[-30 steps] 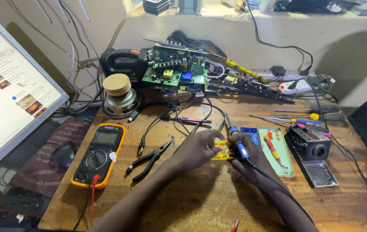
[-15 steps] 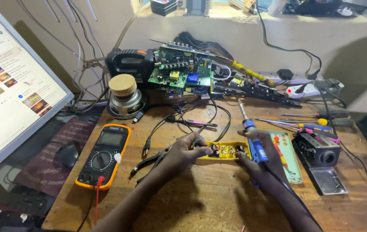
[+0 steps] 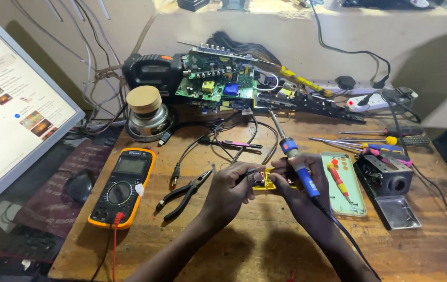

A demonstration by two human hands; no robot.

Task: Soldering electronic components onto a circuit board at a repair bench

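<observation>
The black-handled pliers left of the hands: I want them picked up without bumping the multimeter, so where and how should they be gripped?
Take the pliers by the two black handles, at the lower left end, closing the grip across both. Come from above and the front edge of the table: the handles splay towards that side, while the metal nose points up right towards the left hand. The multimeter lies apart to the left.

One multimeter (image 3: 121,188), one pliers (image 3: 184,193), perhaps four screwdrivers (image 3: 385,140)
</observation>
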